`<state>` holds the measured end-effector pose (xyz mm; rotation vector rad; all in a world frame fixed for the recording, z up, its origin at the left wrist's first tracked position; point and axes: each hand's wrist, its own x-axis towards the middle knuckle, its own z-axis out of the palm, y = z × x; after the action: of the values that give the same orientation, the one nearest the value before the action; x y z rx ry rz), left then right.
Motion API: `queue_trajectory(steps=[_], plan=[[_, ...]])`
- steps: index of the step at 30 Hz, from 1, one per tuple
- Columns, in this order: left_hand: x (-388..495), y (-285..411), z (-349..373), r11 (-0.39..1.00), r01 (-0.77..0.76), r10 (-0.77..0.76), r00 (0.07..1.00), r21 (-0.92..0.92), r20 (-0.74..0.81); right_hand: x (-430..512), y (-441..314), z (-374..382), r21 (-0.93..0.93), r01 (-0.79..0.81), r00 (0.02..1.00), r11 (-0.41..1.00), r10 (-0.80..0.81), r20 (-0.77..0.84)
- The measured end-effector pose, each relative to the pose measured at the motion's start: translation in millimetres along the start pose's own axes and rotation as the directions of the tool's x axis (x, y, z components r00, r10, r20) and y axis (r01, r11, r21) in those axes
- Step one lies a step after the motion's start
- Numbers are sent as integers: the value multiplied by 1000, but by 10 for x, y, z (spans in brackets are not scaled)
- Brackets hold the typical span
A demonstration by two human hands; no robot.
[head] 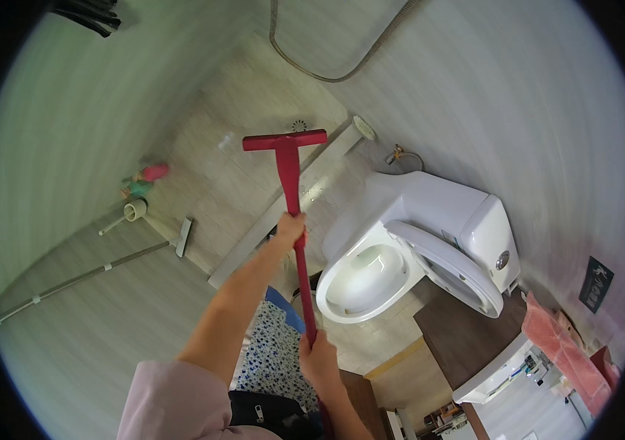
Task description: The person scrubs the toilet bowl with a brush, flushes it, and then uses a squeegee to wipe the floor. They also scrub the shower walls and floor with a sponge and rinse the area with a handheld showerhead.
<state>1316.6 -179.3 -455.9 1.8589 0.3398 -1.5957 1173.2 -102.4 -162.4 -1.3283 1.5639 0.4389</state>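
A red long-handled floor tool with a flat T-shaped head, possibly a squeegee or mop (289, 170), reaches out over the bathroom floor. My left hand (291, 231) is closed around the middle of its handle, at arm's length. Lower on the same handle, close to my body, my right hand (318, 355) grips it. The tool's head lies just below a round floor drain (299, 126) in the picture; whether it touches the floor I cannot tell. Right of the handle stands a white toilet (367, 280) with its lid raised.
A low raised sill (257, 231) crosses the floor. Against the left wall are a long-handled brush (183, 237), a toilet brush holder (135, 210) and a pink bottle (154, 172). A shower hose (334, 80) hangs at the top. A washbasin (497, 374) and pink towel (563, 352) are lower right.
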Motion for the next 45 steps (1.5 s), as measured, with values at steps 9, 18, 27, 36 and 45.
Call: queue_trajectory(steps=[9, 18, 27, 36, 45], plan=[[756, 708, -157, 988, 79, -79, 997, 135, -10, -1131, -339, -559, 54, -4, 1000, 999, 4, 3], [590, 722, 177, 998, 63, -62, 996, -12, 64, -1128, -350, -696, -28, -204, 978, 979, 205, 48], [-356, 65, 434, 993, 41, -35, 998, -113, 58, 45, -5, -204, -81, -77, 997, 994, 77, -2], [-771, 64, 68, 979, 1, 25, 992, -204, 126, -315, 279, -226, -156, -18, 999, 988, 23, 30], [-884, -342, 54, 940, 105, -78, 992, -324, 96, -382, 1019, -171, -356, 47, 995, 933, -75, -65]])
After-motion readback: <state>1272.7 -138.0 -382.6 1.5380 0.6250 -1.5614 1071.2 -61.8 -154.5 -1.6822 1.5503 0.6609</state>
